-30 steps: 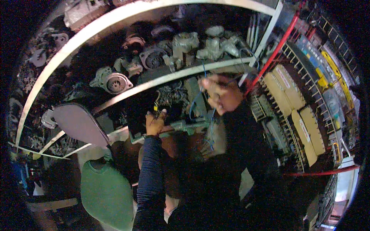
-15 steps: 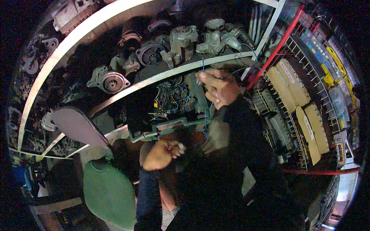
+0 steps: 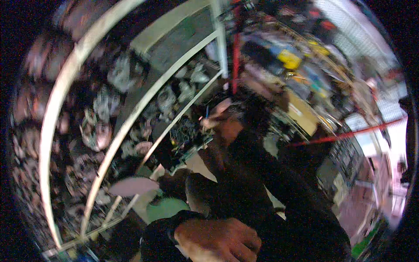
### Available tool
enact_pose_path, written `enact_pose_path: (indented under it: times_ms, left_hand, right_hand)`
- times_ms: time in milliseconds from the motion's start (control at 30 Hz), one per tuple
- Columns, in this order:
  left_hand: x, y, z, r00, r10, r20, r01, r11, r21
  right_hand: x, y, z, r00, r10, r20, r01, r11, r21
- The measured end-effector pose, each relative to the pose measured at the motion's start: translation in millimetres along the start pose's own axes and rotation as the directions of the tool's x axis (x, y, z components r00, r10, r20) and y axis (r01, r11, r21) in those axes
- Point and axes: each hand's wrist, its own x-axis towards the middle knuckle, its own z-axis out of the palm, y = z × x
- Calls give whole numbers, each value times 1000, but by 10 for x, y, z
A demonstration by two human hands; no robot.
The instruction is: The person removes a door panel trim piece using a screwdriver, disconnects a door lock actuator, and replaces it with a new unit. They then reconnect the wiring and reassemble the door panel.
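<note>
Since the earlier frame the left hand (image 3: 218,240) has dropped low and close, loosely curled, holding nothing. Motion blur smears everything. Higher up, the right hand (image 3: 220,122) reaches to the wiring bundle (image 3: 185,133) on the shelf rail (image 3: 174,124); its grip cannot be made out.

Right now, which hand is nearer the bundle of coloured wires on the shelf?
Right. The right hand reaches up beside the coloured wires; the left hand is low, far below them.

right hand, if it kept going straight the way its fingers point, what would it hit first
Most likely the tangle of wires on the shelf, just beyond the right hand. The picture is blurred, so depth is uncertain, and the hand may already touch them.
</note>
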Motion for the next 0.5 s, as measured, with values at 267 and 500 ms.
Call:
enact_pose_path:
  times_ms: [267, 500]
  left_hand:
    - [1341, 878, 313, 900, -19, 435, 291, 770, -568]
    - [1745, 843, 1683, 707, 310, 635, 474, 459, -752]
  right_hand:
    - [-2286, 233, 637, 821, -69, -567, 222, 953, 205]
    - [-3839, 1325, 1378, 352, 123, -928, 366, 894, 257]
